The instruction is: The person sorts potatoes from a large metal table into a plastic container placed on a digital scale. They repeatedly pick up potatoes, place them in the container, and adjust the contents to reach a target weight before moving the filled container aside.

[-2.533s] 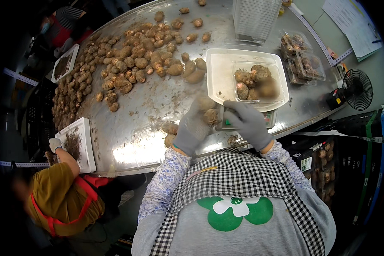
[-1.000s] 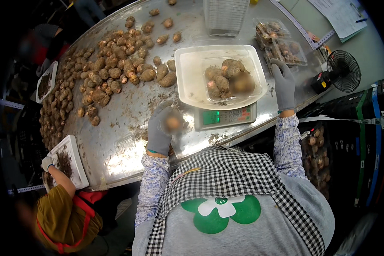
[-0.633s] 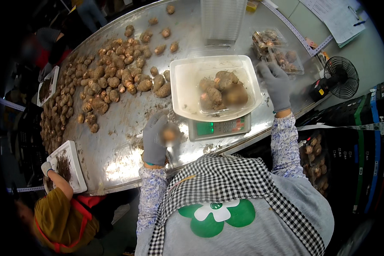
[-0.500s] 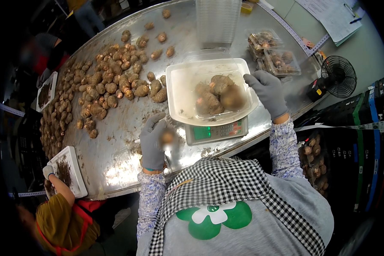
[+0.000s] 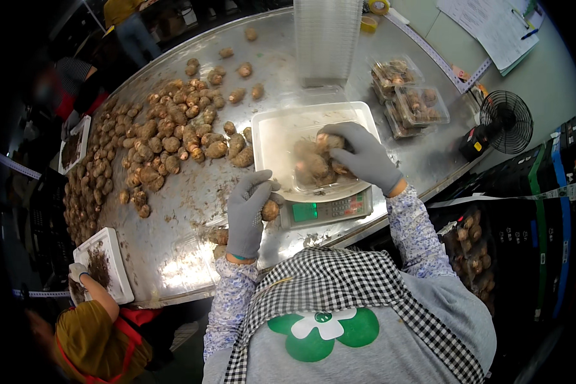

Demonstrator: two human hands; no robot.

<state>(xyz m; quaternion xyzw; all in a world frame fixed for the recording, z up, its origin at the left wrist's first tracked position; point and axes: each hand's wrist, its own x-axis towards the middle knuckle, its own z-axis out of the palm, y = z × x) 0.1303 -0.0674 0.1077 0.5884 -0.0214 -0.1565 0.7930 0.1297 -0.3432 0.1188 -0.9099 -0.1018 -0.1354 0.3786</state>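
My left hand (image 5: 248, 211), in a grey glove, is closed round a small brown taro (image 5: 271, 210) beside the white tray's near left corner. My right hand (image 5: 363, 155), gloved the same way, reaches into the tray from the right, fingers curled on a hairy taro (image 5: 328, 141). That taro is among several others inside a clear plastic punnet (image 5: 313, 187), partly covered by my hand. The punnet sits in the shallow white tray (image 5: 272, 125). Underneath is a weighing scale (image 5: 331, 211) with a green display and a keypad.
Loose taros (image 5: 173, 131) are heaped on the left of the metal table (image 5: 281, 45). Stacked empty punnets (image 5: 327, 41) stand at the back, filled lidded punnets (image 5: 422, 105) and a black fan (image 5: 505, 121) at right. A co-worker's gloved hand (image 5: 77, 272) is at a white tray (image 5: 117, 265) lower left.
My right hand has gone from the white tray's right rim to a taro in the punnet. My left hand has moved slightly right and up, still holding its taro.
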